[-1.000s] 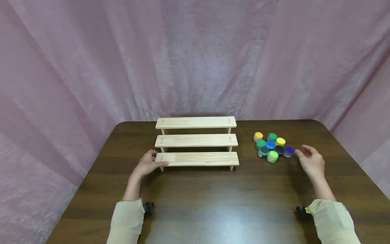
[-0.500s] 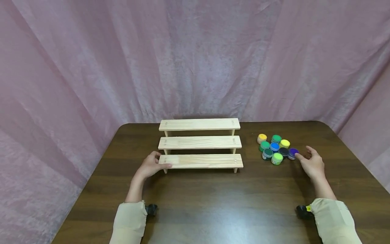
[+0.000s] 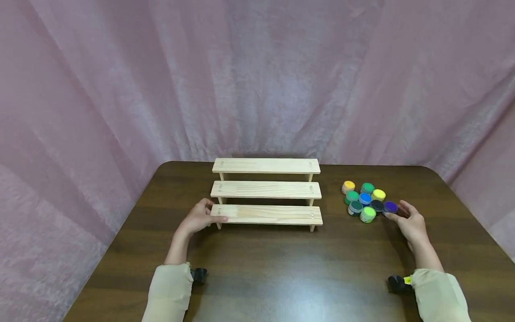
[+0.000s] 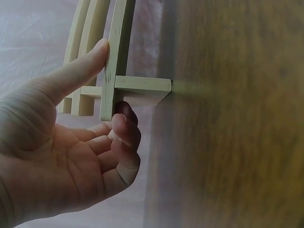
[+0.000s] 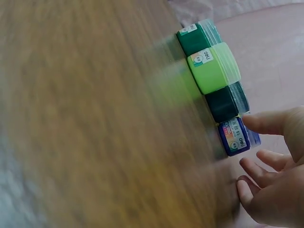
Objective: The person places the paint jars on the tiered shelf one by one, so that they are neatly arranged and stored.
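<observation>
A pale wooden three-step rack (image 3: pixel 265 190) stands on the table. My left hand (image 3: pixel 200 216) holds the left end of its lowest shelf (image 3: pixel 277 214): in the left wrist view the thumb lies on top and the fingers curl beneath. My right hand (image 3: pixel 412 223) is at the purple paint jar (image 3: pixel 390 207), at the right end of a cluster of paint jars. In the right wrist view its thumb is at that jar's clear lid (image 5: pixel 254 136); the other fingers lie to the far side, seemingly just apart from it. The jar still stands on the table.
Beside the purple jar are a black jar (image 3: pixel 377 205), a light green jar (image 3: pixel 368 215), a blue jar (image 3: pixel 365 199), a yellow jar (image 3: pixel 378 194), an orange-yellow jar (image 3: pixel 348 187) and several green ones. A pink curtain (image 3: pixel 281 89) hangs behind the brown table (image 3: pixel 257 268).
My right hand has moved in leftward to the purple jar, its thumb now in front of it. The left hand stays on the rack. The whole view has shifted slightly.
</observation>
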A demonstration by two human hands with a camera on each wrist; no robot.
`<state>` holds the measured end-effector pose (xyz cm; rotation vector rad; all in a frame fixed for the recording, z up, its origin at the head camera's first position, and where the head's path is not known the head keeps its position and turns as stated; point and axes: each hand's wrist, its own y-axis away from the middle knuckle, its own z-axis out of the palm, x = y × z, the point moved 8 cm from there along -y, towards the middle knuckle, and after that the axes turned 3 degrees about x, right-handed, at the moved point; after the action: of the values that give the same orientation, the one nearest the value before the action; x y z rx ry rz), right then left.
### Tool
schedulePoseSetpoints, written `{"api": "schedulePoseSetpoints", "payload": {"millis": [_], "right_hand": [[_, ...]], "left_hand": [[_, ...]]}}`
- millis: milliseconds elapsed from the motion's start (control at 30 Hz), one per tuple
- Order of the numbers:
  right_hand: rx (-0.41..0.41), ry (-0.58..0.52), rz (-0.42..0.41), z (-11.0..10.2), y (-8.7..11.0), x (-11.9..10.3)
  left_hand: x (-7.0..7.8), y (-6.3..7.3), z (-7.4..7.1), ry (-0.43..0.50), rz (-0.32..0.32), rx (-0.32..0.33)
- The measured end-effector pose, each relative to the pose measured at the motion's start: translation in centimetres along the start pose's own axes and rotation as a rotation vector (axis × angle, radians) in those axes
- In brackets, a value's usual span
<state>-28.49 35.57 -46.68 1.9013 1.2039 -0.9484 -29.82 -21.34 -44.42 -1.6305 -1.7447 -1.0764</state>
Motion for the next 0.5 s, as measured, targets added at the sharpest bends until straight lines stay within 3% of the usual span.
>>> {"api": "schedulePoseSetpoints", "payload": {"millis": [267, 500], "right_hand": [[-0.083, -0.009, 0.013, 0.92, -0.49, 0.02], [-0.070, -0.047, 0.072, 0.88, -0.73, 0.43]], "left_hand": [[0.31, 0.01, -0.23, -0.009, -0.008, -0.023], [0.89, -0.13, -0.05, -0.040, -0.025, -0.073]]}}
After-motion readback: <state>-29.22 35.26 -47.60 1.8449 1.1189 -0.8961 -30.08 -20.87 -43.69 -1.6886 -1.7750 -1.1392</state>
